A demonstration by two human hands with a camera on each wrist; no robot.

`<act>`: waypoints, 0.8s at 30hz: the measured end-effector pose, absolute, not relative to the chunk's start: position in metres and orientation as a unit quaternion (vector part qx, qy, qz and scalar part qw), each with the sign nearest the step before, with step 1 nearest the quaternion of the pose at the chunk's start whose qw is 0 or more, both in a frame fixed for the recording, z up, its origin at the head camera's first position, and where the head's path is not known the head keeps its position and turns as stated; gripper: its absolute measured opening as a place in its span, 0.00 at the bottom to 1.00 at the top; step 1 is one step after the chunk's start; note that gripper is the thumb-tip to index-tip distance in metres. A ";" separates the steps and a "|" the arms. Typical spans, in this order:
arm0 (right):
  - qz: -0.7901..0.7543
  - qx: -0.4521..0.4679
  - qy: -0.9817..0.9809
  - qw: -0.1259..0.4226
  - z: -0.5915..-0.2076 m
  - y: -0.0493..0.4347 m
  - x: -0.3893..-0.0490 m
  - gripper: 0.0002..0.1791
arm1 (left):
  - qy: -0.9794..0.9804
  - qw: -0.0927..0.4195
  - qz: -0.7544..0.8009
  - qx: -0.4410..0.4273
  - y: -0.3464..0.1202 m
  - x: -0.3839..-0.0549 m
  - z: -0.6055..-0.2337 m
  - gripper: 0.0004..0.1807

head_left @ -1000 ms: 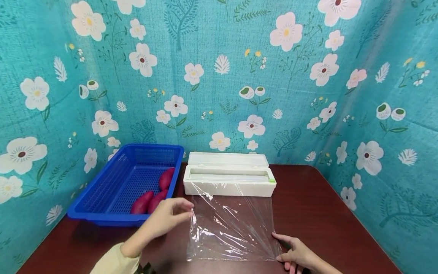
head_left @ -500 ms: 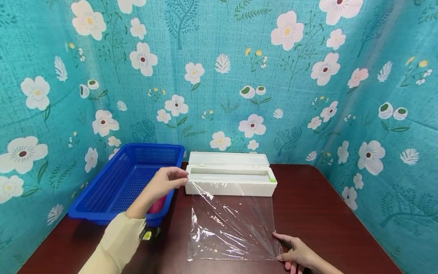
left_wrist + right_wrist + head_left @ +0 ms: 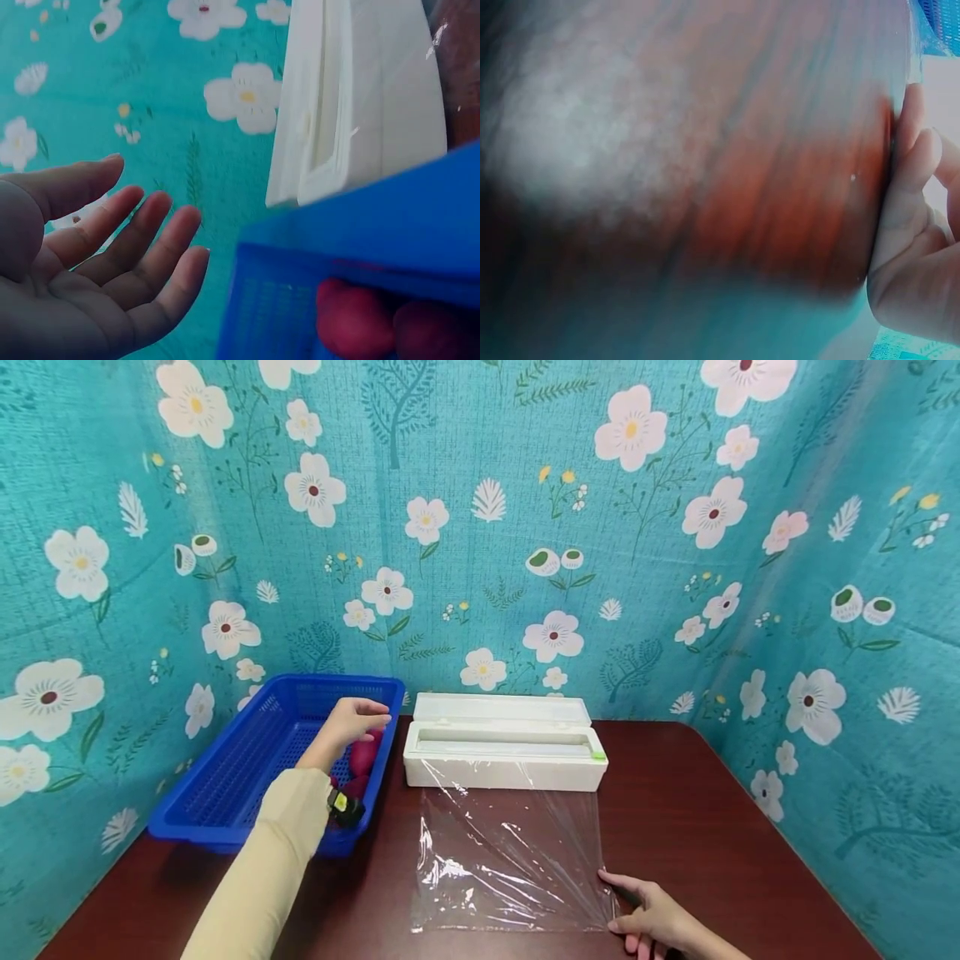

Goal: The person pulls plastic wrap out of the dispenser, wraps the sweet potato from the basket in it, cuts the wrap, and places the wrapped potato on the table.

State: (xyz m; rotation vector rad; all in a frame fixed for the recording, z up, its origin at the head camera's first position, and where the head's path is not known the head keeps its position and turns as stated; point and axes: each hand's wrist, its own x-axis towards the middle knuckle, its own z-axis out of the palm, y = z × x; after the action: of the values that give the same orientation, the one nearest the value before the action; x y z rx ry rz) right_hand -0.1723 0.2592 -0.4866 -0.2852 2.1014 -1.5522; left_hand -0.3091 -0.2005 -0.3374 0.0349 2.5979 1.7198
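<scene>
In the head view my left hand [image 3: 351,727] hovers over the right side of the blue basket [image 3: 396,735], fingers loosely bent and holding nothing. The left wrist view shows this hand [image 3: 120,277] palm up and empty, beside the basket. Red-skinned sweet potatoes [image 3: 363,756] lie below it, partly hidden by the wrist. My right hand [image 3: 651,917] grips the near right corner of a clear sheet of plastic wrap [image 3: 510,868]. That sheet runs from the white wrap dispenser [image 3: 504,774], whose lid stands open.
The dispenser stands at the back of the dark red-brown table [image 3: 697,827], just right of the basket. A green tab [image 3: 597,755] sits at its right end. A teal floral cloth [image 3: 465,552] encloses the back and sides.
My left hand has moved from the sheet's left edge up past the dispenser's left end, then left over the basket. My right hand stays at the wrap's corner.
</scene>
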 end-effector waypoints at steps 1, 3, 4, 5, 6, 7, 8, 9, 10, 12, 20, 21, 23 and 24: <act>-0.572 -0.104 0.773 0.254 -0.487 0.259 -0.172 0.42 | 0.831 0.014 0.557 0.008 -0.203 -0.313 -0.339 0.20; -0.575 -0.107 0.770 0.255 -0.487 0.259 -0.172 0.42 | 0.815 0.018 0.579 -0.001 -0.209 -0.319 -0.341 0.20; -0.576 -0.110 0.768 0.256 -0.486 0.259 -0.172 0.42 | 0.804 0.023 0.594 -0.006 -0.213 -0.322 -0.342 0.21; -0.577 -0.113 0.767 0.256 -0.487 0.259 -0.173 0.42 | 0.791 0.030 0.611 -0.011 -0.217 -0.324 -0.342 0.21; -0.578 -0.116 0.766 0.257 -0.487 0.259 -0.173 0.42 | 0.777 0.038 0.628 -0.019 -0.220 -0.326 -0.343 0.22; -0.577 -0.119 0.766 0.257 -0.487 0.259 -0.173 0.43 | 0.762 0.048 0.645 -0.026 -0.224 -0.328 -0.344 0.23; -0.577 -0.121 0.766 0.256 -0.487 0.259 -0.173 0.43 | 0.747 0.056 0.661 -0.035 -0.227 -0.330 -0.345 0.23; -0.576 -0.123 0.767 0.255 -0.487 0.259 -0.173 0.43 | 0.736 0.064 0.672 -0.043 -0.230 -0.331 -0.346 0.24; -0.575 -0.124 0.768 0.255 -0.487 0.260 -0.173 0.43 | 0.728 0.070 0.680 -0.046 -0.232 -0.333 -0.348 0.24; -0.572 -0.125 0.770 0.253 -0.487 0.260 -0.172 0.42 | 0.715 0.077 0.692 -0.056 -0.234 -0.337 -0.351 0.25; -0.576 -0.129 0.766 0.255 -0.487 0.260 -0.172 0.41 | 0.712 0.076 0.690 -0.105 -0.240 -0.350 -0.371 0.27; -0.577 -0.132 0.765 0.255 -0.487 0.260 -0.172 0.41 | 0.714 0.076 0.686 -0.112 -0.242 -0.350 -0.373 0.27; -0.580 -0.139 0.761 0.257 -0.486 0.260 -0.173 0.41 | 0.722 0.076 0.677 -0.123 -0.243 -0.349 -0.376 0.28; -0.580 -0.140 0.759 0.258 -0.486 0.260 -0.173 0.41 | 0.727 0.076 0.670 -0.127 -0.244 -0.349 -0.377 0.28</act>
State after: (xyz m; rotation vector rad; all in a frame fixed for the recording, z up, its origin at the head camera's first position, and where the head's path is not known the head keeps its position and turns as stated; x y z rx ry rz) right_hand -0.1733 0.2601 -0.4860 -0.3790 2.0587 -1.5735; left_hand -0.3490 -0.2439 -0.3774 -0.3822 2.1800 2.0096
